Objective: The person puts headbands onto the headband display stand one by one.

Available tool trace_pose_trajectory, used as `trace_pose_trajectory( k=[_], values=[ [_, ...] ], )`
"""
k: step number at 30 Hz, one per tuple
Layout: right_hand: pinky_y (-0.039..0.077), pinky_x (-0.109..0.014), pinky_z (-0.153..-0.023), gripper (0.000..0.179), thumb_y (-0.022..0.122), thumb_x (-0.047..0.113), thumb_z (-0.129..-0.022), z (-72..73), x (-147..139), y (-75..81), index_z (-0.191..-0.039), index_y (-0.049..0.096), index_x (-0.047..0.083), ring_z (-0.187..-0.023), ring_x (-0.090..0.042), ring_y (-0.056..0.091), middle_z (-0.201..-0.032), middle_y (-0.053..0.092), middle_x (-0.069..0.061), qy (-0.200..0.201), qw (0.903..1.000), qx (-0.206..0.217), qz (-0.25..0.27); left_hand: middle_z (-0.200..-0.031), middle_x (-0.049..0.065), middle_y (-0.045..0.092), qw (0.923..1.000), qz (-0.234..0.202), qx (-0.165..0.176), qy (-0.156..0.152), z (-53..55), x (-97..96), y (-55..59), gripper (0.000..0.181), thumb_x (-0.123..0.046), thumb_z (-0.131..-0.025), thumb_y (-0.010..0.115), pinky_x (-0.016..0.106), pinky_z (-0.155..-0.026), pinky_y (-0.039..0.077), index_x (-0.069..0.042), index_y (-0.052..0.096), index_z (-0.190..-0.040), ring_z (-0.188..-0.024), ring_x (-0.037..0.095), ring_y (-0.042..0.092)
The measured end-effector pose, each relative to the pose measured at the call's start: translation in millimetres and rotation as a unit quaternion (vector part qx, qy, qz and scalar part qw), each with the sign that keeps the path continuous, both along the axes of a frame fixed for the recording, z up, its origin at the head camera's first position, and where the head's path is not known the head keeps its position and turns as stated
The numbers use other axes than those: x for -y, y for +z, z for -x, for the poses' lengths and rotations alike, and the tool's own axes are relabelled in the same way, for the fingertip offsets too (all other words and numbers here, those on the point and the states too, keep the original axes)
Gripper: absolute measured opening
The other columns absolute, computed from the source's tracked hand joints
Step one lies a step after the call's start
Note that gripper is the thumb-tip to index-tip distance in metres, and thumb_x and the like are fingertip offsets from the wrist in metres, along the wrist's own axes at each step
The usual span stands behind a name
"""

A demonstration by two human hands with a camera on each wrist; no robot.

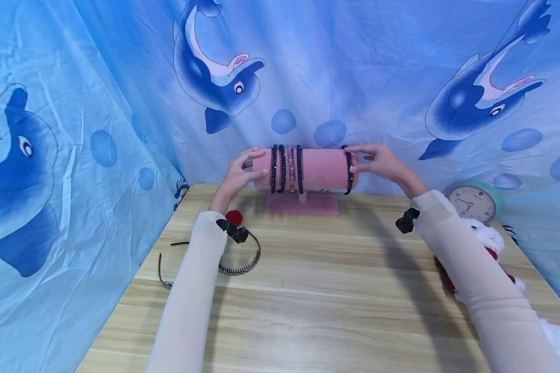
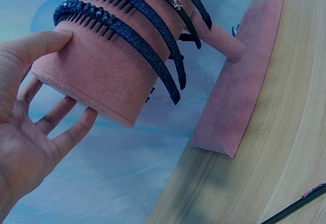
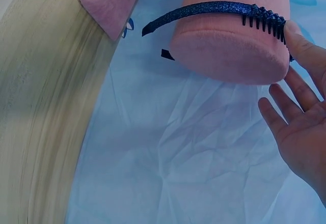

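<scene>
A pink padded roll stand (image 1: 325,168) stands at the back of the table, its roll lying sideways on a post and flat base (image 2: 239,96). Several dark headbands (image 1: 301,168) and a glittery pink one (image 1: 291,171) circle its left half. My left hand (image 1: 237,175) holds the roll's left end, thumb on the near face, fingers around the far side. Near the right end sits a dark blue toothed headband (image 3: 214,8) with beads. My right hand (image 1: 383,162) pinches this headband between thumb and fingers; the fingertips behind it are partly hidden.
Loose headbands (image 1: 242,270) lie on the wooden table (image 1: 308,311), partly behind the left sleeve, near a red pompom (image 1: 234,217). At right are a mint-rimmed clock (image 1: 472,203) and a white plush toy (image 1: 485,235). A blue dolphin curtain (image 1: 378,67) hangs behind.
</scene>
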State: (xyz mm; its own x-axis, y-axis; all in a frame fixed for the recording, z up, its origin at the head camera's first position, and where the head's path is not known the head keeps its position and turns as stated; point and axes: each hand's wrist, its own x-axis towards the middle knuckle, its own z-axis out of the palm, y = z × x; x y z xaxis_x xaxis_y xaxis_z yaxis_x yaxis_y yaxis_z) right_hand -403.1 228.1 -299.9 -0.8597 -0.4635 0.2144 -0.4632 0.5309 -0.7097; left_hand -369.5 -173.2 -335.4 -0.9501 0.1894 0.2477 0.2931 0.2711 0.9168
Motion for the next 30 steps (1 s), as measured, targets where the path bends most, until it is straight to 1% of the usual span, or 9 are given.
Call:
trace_pose_trajectory(
  k=[3,7,9,12,17,21,24,26,30],
  values=[
    [0.028,-0.056,-0.125,0.052,0.075,0.006,-0.092,1.3,4.5,-1.1,-0.142,0.06,0.007,-0.152,-0.036,0.032,-0.155,0.048,-0.019,0.001,1.0,-0.009,-0.004,-0.169,0.004,0.027,1.0,-0.001,0.0,-0.001,0.1,0.0,-0.3,0.062,-0.009,-0.091,0.075,0.052,-0.114,0.046,-0.009,0.052,-0.148,-0.143,0.037,0.042],
    [0.024,-0.06,-0.126,0.054,0.077,0.01,-0.091,0.9,11.7,-0.8,-0.142,0.06,0.011,-0.154,-0.037,0.029,-0.157,0.046,-0.018,-0.01,0.9996,-0.01,-0.024,-0.169,0.003,0.027,1.0,-0.006,0.001,-0.002,0.0,0.3,-0.2,0.061,-0.008,-0.091,0.075,0.052,-0.114,0.046,-0.01,0.052,-0.148,-0.143,0.037,0.042],
    [0.025,-0.061,-0.124,0.054,0.077,0.011,-0.091,0.7,15.9,-0.7,-0.143,0.061,0.014,-0.154,-0.037,0.027,-0.16,0.043,-0.017,-0.014,0.9994,-0.007,-0.032,-0.168,0.003,0.027,1.0,-0.006,0.002,-0.002,0.0,0.5,-0.2,0.061,-0.009,-0.091,0.075,0.052,-0.114,0.046,-0.01,0.053,-0.148,-0.143,0.036,0.042],
    [0.028,-0.06,-0.123,0.055,0.078,0.011,-0.09,0.7,23.2,-0.8,-0.142,0.062,0.015,-0.153,-0.037,0.028,-0.16,0.043,-0.016,-0.014,0.9995,-0.01,-0.028,-0.169,0.002,0.027,1.0,-0.002,0.005,0.001,-0.1,0.6,-0.2,0.061,-0.01,-0.091,0.075,0.052,-0.114,0.046,-0.011,0.053,-0.148,-0.143,0.036,0.042],
    [0.036,-0.053,-0.122,0.057,0.08,0.007,-0.087,0.7,36.5,-2.5,-0.14,0.063,0.016,-0.148,-0.033,0.038,-0.155,0.051,-0.014,-0.014,0.9996,-0.017,-0.017,-0.168,0.002,0.027,0.9999,-0.002,0.01,0.003,-0.7,0.5,1.1,0.06,-0.01,-0.092,0.075,0.053,-0.114,0.045,-0.011,0.053,-0.148,-0.144,0.036,0.041],
    [0.038,-0.05,-0.12,0.057,0.081,0.005,-0.086,1.4,46.8,-4.2,-0.139,0.064,0.015,-0.145,-0.032,0.043,-0.151,0.055,-0.013,-0.011,0.9997,-0.02,-0.012,-0.168,0.003,0.027,0.9999,-0.005,0.011,0.001,-1.0,0.4,1.4,0.06,-0.01,-0.092,0.074,0.053,-0.114,0.045,-0.01,0.052,-0.148,-0.143,0.037,0.041],
    [0.039,-0.048,-0.12,0.057,0.082,0.005,-0.084,2.2,53.6,-4.8,-0.137,0.065,0.013,-0.144,-0.033,0.044,-0.15,0.056,-0.014,-0.009,0.9994,-0.032,-0.014,-0.168,0.003,0.027,0.9999,-0.009,0.011,0.0,-0.9,0.2,1.2,0.061,-0.009,-0.092,0.074,0.053,-0.114,0.046,-0.01,0.052,-0.148,-0.143,0.037,0.041],
    [0.038,-0.048,-0.121,0.057,0.083,0.004,-0.083,2.7,57.5,-4.6,-0.136,0.066,0.013,-0.145,-0.034,0.043,-0.151,0.055,-0.016,-0.009,0.999,-0.039,-0.018,-0.168,0.003,0.027,0.9999,-0.01,0.011,0.0,-0.6,0.1,1.1,0.061,-0.009,-0.092,0.074,0.053,-0.114,0.046,-0.01,0.052,-0.148,-0.144,0.038,0.041],
    [0.031,-0.049,-0.126,0.057,0.084,0.005,-0.082,4.0,63.4,-4.5,-0.135,0.067,0.012,-0.149,-0.036,0.039,-0.151,0.053,-0.017,-0.009,0.9982,-0.054,-0.024,-0.168,0.003,0.027,0.9999,-0.009,0.012,0.0,-0.5,0.4,1.0,0.061,-0.009,-0.092,0.074,0.053,-0.114,0.046,-0.01,0.052,-0.149,-0.144,0.037,0.041]
  ],
)
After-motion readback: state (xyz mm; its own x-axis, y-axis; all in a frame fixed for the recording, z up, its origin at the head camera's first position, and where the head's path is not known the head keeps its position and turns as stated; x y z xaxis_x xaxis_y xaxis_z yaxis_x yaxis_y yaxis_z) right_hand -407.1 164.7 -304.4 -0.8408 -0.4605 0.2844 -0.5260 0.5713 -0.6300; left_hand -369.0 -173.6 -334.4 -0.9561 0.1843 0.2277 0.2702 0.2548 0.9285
